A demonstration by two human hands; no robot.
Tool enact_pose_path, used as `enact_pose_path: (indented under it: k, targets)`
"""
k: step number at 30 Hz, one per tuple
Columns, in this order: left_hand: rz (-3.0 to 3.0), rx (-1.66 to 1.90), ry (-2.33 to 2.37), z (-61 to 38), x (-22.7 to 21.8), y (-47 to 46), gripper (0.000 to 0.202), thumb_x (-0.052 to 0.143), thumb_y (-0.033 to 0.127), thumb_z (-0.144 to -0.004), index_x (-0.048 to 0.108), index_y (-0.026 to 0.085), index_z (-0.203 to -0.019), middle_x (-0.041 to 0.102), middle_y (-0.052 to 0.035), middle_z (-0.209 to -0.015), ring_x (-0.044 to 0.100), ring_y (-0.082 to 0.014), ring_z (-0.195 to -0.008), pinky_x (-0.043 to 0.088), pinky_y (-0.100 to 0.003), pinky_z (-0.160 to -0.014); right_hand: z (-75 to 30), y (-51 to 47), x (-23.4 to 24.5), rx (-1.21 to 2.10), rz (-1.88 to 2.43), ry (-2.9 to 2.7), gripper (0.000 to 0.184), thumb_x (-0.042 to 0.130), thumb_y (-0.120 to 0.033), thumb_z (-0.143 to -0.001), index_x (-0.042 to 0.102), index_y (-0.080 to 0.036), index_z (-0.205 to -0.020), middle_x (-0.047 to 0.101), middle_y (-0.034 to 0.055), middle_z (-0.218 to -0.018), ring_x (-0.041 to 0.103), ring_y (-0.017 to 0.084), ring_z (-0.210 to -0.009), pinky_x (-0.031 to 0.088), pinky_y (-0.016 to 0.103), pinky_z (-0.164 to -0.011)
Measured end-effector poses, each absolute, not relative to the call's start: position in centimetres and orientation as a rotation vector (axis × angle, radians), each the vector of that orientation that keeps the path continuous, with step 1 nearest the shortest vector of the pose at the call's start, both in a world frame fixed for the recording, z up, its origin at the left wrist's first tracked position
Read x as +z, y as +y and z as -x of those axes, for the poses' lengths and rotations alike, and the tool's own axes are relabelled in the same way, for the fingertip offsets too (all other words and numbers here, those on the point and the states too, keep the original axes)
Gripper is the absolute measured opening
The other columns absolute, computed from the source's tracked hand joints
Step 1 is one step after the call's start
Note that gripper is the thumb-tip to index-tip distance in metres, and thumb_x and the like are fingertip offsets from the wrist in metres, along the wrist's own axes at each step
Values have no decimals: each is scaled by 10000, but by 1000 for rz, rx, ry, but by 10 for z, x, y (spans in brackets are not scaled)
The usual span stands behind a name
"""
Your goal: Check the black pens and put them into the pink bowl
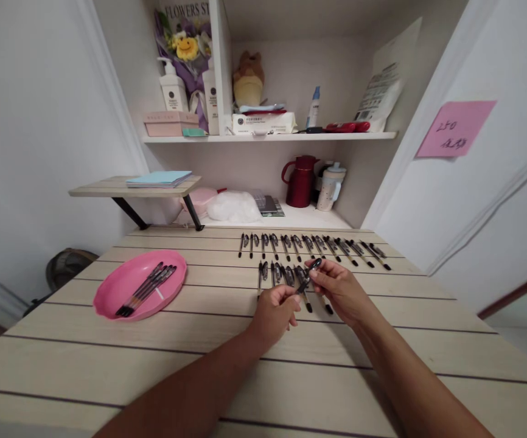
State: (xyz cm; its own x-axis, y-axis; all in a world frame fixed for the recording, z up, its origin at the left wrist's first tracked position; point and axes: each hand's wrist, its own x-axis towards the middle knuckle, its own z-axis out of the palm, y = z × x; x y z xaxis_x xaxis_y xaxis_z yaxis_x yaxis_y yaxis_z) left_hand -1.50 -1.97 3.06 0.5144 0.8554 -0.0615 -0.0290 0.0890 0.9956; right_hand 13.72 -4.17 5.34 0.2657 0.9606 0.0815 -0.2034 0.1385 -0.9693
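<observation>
Both my hands meet over the middle of the wooden table. My left hand is closed in a pinch on the lower end of a black pen. My right hand is closed on the upper end of the same pen, near its cap. Beneath and behind my hands lie two rows of black pens with their caps, laid side by side. A pink plate at the left holds several more black pens.
A small raised wooden shelf with a light blue notebook stands at the back left. The alcove behind holds a red jug, a white cup, bottles and boxes. A pink note sticks on the right wall.
</observation>
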Motion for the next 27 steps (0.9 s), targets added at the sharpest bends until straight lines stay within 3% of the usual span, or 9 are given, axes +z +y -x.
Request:
enact_pose_path:
  k: [8,15,21,27]
  targets:
    - [-1338,830,827,16,32,-17,156,559,260,-669,602,120,-723,555,14,-560,455,-44,-373,317,-156,-346,-127,-40,42,1127,1075,-1018,250,723,-330,-618,630,-172,-788,508,-41,-587,399,55,-479,324,200,-459]
    - [-1335,889,916,12,27,-13,207,600,247,-644,631,119,-803,543,23,-494,488,-72,-383,344,-164,-349,-127,-39,36,1109,1109,-1002,273,724,-352,-610,607,-157,-761,539,-34,-546,428,66,-472,328,206,-467]
    - [-1401,920,913,13,30,-11,264,591,229,-657,627,145,-905,576,26,-558,495,-73,-405,364,-176,-382,-122,-39,38,1135,1120,-988,272,716,-367,-605,559,-163,-692,536,-36,-529,442,68,-474,343,201,-473]
    - [-1530,1070,865,25,48,-1,192,561,280,-708,616,146,-833,586,8,-622,520,-85,-516,416,-187,-491,-146,-37,39,898,1148,-930,374,641,-455,-664,578,-186,-916,605,8,-713,496,85,-510,364,210,-464]
